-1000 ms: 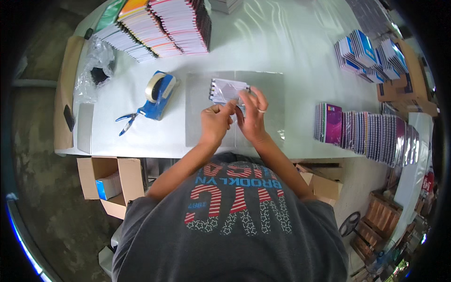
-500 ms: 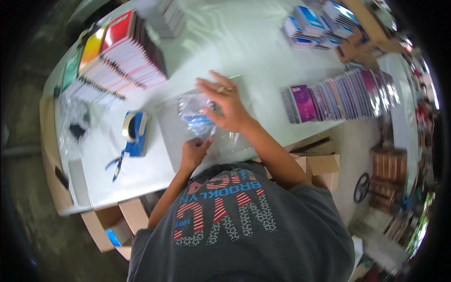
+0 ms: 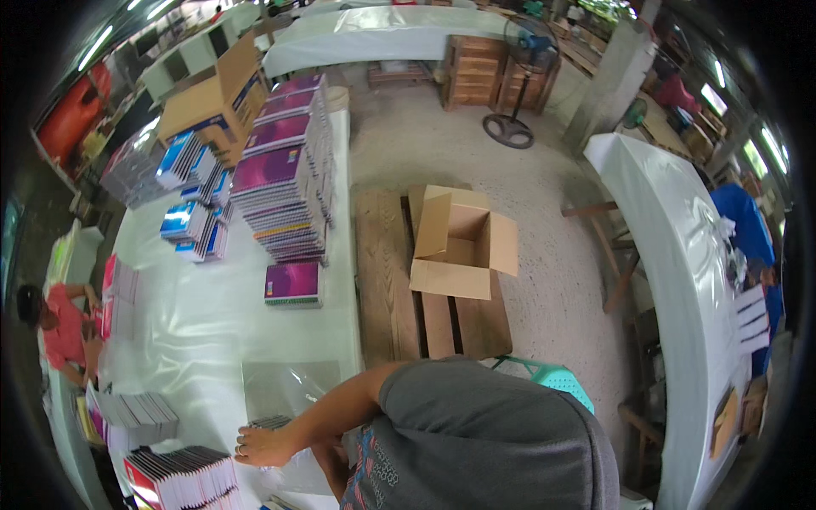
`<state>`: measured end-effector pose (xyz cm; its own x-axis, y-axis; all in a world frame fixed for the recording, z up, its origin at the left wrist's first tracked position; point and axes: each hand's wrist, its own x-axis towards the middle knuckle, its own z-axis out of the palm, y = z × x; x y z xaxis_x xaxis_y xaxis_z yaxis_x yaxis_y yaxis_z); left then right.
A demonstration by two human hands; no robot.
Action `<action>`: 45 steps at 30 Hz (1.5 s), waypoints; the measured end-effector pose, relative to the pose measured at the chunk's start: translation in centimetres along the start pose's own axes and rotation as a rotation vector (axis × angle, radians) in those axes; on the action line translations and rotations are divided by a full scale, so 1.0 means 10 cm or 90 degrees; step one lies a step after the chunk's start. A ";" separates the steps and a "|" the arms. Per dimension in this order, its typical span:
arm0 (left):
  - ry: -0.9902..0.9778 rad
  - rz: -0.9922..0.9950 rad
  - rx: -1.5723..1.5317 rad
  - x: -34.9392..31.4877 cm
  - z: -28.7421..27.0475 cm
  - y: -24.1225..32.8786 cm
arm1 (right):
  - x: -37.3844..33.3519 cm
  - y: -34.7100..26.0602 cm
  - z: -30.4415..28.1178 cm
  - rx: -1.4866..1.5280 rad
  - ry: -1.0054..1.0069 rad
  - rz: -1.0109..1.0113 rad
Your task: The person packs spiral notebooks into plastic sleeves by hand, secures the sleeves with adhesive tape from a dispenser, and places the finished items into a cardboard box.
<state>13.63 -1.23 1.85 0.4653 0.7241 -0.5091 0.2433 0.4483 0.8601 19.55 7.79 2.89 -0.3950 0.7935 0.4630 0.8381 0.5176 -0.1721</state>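
My right hand (image 3: 265, 446), with a ring on one finger, lies over a small plastic-wrapped bundle (image 3: 270, 422) with a dark ridged edge. Its fingers bend down over that bundle, and their tips are out of sight. Below the right forearm shows part of my left arm (image 3: 330, 463); the left hand itself is hidden behind it. A clear plastic sheet (image 3: 293, 382) lies flat on the table around the bundle. Close to my right hand stands a row of spiral notebooks (image 3: 191, 480) with a red cover at its end.
Purple spiral notebooks (image 3: 280, 187) stand in tall stacks along the white table's (image 3: 183, 314) right edge, beside blue-covered notebooks (image 3: 191, 195) and a large carton (image 3: 204, 106). An open carton (image 3: 459, 246) rests on a wooden pallet. Across the table sits another person (image 3: 68, 327).
My view has swung to the right, bringing the aisle and purple stacks to the middle. My right hand, raised with fingers spread before, is now down on the bundle. The left hand has gone from sight.
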 end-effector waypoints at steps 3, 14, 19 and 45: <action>0.142 0.183 -0.408 0.06 -0.22 0.04 | 0.19 -0.12 -0.38 0.253 -0.210 0.079; 0.287 0.514 0.031 0.06 -0.94 0.05 | -0.51 0.21 -0.48 0.704 0.044 0.243; 0.388 0.530 0.253 -0.11 -0.88 0.42 | -0.27 0.05 -0.34 0.681 0.199 0.054; 0.427 0.519 0.084 -0.77 -1.25 0.80 | -0.51 0.24 -0.51 0.811 0.057 0.125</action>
<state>1.41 3.36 12.23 -0.0256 0.9390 0.3430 0.1784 -0.3333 0.9258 25.52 3.37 4.55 -0.2383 0.8924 0.3831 -0.0882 0.3730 -0.9237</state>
